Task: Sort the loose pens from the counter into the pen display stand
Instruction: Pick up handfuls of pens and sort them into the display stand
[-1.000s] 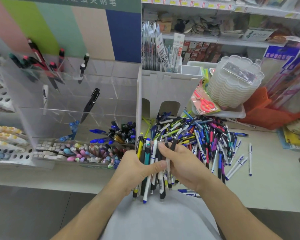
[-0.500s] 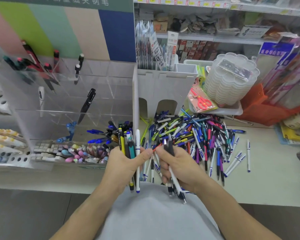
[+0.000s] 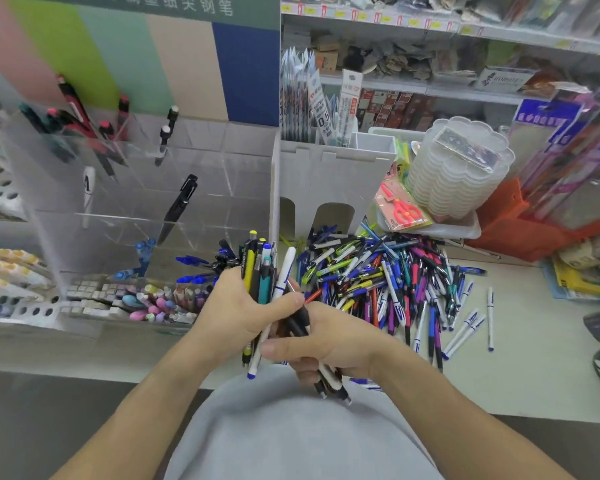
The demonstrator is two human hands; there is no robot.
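left hand [image 3: 238, 306] grips upright pens [image 3: 257, 271]; right hand [image 3: 329, 344] grips tilted pens.

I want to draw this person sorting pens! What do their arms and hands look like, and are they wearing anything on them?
Both arms are bare all the way down, with no sleeves in view. The left hand and right hand wear no gloves, rings or watch. Lower down you can see a light grey top.

Bare forearms, no sleeves in view, light grey top [image 3: 291, 441]
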